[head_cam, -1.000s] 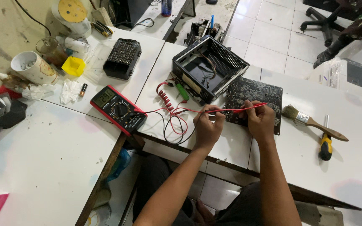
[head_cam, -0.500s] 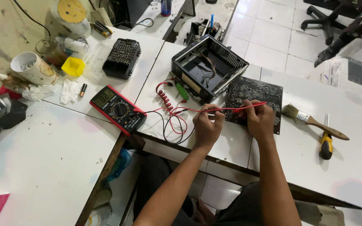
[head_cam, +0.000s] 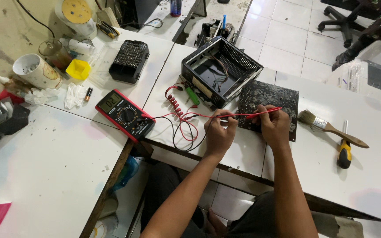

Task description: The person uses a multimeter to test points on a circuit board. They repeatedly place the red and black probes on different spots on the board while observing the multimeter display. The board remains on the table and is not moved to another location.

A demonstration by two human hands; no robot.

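My left hand (head_cam: 219,132) pinches a red test probe (head_cam: 254,113) near its cable end. My right hand (head_cam: 273,125) grips the same probe farther along, resting on the near edge of a dark circuit board (head_cam: 273,99). The probe tip points right over the board. Red and black leads (head_cam: 184,125) loop across the white table to a red multimeter (head_cam: 125,114) on the left. An open black metal case (head_cam: 220,70) sits just behind the board.
A paintbrush (head_cam: 329,128) and a yellow-handled screwdriver (head_cam: 344,152) lie to the right. A black bit case (head_cam: 129,61), a yellow box (head_cam: 77,69), a white cup (head_cam: 36,71) and clutter sit at the far left. A gap (head_cam: 124,163) separates two tables.
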